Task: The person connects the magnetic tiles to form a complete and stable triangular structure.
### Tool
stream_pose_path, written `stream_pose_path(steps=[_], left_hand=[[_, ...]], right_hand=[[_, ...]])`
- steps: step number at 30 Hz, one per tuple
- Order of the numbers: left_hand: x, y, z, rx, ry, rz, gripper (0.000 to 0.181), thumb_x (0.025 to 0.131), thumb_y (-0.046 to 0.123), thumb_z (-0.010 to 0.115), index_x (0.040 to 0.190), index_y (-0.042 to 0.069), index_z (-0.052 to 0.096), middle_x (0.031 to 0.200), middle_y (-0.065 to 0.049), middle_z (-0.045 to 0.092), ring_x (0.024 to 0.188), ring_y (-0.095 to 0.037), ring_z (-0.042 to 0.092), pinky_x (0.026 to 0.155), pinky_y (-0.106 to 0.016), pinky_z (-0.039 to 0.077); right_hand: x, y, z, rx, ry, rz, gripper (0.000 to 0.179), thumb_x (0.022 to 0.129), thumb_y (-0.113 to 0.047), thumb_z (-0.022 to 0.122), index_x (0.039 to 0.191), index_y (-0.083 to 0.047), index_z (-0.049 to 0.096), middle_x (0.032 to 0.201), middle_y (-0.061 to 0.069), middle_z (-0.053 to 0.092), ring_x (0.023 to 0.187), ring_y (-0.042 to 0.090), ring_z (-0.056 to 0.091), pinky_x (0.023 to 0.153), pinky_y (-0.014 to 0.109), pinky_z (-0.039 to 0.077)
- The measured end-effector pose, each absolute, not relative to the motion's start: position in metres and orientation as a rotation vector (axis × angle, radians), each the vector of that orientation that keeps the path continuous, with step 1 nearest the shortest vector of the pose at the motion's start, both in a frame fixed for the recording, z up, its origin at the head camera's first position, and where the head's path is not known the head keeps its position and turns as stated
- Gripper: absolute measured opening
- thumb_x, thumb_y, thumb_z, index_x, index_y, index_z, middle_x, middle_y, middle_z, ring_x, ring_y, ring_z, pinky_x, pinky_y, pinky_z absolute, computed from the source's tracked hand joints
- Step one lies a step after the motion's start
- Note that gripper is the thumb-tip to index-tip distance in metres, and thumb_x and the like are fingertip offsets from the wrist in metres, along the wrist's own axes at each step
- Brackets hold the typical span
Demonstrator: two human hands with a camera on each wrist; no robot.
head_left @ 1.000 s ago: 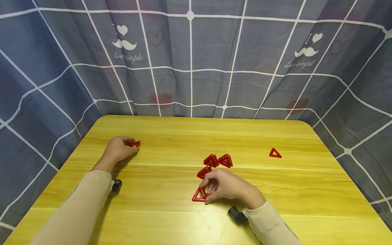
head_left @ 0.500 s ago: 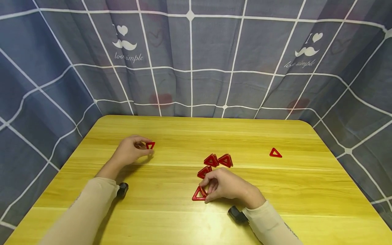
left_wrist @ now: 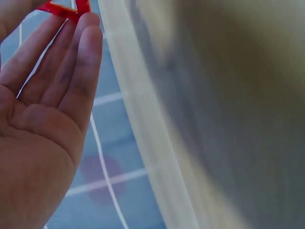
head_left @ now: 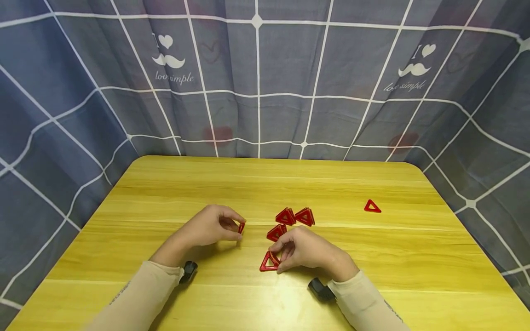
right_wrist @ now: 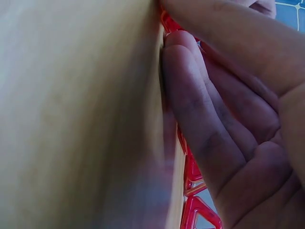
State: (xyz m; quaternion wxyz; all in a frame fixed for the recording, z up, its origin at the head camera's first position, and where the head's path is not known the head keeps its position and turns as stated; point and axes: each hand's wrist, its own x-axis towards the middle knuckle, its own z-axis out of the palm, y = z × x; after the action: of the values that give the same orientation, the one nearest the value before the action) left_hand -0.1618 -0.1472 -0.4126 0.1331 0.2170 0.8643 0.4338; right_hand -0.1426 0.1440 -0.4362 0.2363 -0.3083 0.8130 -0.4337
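Note:
In the head view my left hand [head_left: 212,227] pinches a small red triangular frame [head_left: 241,228] between thumb and fingertips, above the table left of centre. The left wrist view shows part of that red frame at the fingertips, cut off by the top edge. My right hand [head_left: 308,251] pinches red triangular pieces near the front of the table; one open triangle [head_left: 265,265] shows left of its fingertips, while the rest is partly hidden by the fingers. Just behind the right hand stands a red triangular cluster [head_left: 275,233], partly covered by it.
Two more red triangular clusters [head_left: 285,216] stand side by side behind the right hand. A single red triangle [head_left: 372,207] lies farther right. The yellow wooden table [head_left: 198,299] ends at a grey-blue checked curtain [head_left: 281,119] at the back.
My left hand has carried its red triangle from the far left toward the centre, rightward and nearer to me. The right hand has stayed in place, holding its pieces.

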Motion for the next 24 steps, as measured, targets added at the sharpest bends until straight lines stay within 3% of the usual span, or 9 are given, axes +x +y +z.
stream_pose_path(steps=[8, 16, 24], left_hand=[[-0.137, -0.113, -0.419, 0.835, 2.383, 1.240, 0.028, 0.077, 0.005, 0.087, 0.103, 0.001, 0.077, 0.095, 0.000, 0.069, 0.084, -0.022, 0.068, 0.073, -0.028, 0.055], [-0.127, -0.100, -0.426, 0.881, 2.423, 1.164, 0.027, 0.076, 0.004, 0.088, 0.100, 0.004, 0.077, 0.094, 0.000, 0.069, 0.083, -0.015, 0.066, 0.074, -0.028, 0.055], [-0.123, -0.094, -0.426, 0.881, 2.454, 1.141, 0.027, 0.076, 0.009, 0.090, 0.100, 0.006, 0.077, 0.094, 0.002, 0.068, 0.083, -0.015, 0.066, 0.074, -0.028, 0.055]], right_hand=[[-0.144, 0.143, -0.437, -0.864, 2.251, -1.161, 0.035, 0.072, -0.007, 0.091, 0.105, -0.005, 0.078, 0.080, -0.006, 0.073, 0.069, 0.010, 0.068, 0.064, 0.027, 0.056], [-0.144, 0.143, -0.438, -0.892, 2.233, -1.188, 0.035, 0.072, -0.006, 0.091, 0.104, -0.003, 0.078, 0.080, -0.004, 0.073, 0.068, 0.009, 0.068, 0.063, 0.027, 0.056], [-0.145, 0.144, -0.437, -0.889, 2.241, -1.178, 0.017, 0.076, -0.007, 0.089, 0.089, -0.011, 0.080, 0.082, -0.008, 0.073, 0.071, 0.009, 0.070, 0.066, 0.027, 0.057]])
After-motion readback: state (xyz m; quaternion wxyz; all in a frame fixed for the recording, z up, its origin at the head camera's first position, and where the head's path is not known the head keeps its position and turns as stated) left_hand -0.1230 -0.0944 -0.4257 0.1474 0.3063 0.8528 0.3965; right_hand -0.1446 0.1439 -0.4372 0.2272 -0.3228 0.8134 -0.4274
